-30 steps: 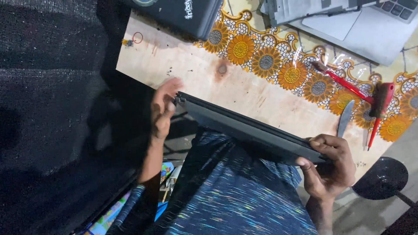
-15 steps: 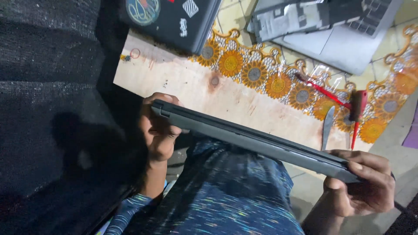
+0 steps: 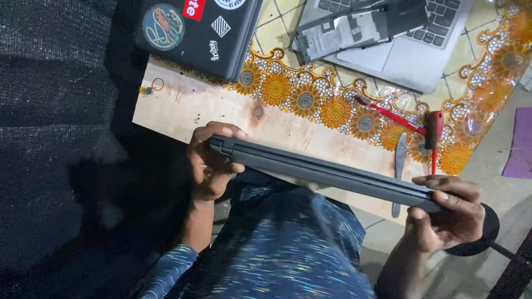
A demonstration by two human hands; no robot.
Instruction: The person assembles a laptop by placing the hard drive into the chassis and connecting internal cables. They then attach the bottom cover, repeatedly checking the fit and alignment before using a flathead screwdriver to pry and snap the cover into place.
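Both hands now hold the closed dark laptop (image 3: 327, 171) edge-on above the table's (image 3: 221, 108) near edge, tilted flatter than before. The left hand (image 3: 210, 163) clamps one end, the right hand (image 3: 449, 213) the other, fingers wrapped tight.

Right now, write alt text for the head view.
Both hands, left and right, hold a closed dark laptop edge-on over a wooden board. Beyond lie a stickered laptop, an opened silver laptop and a red screwdriver.
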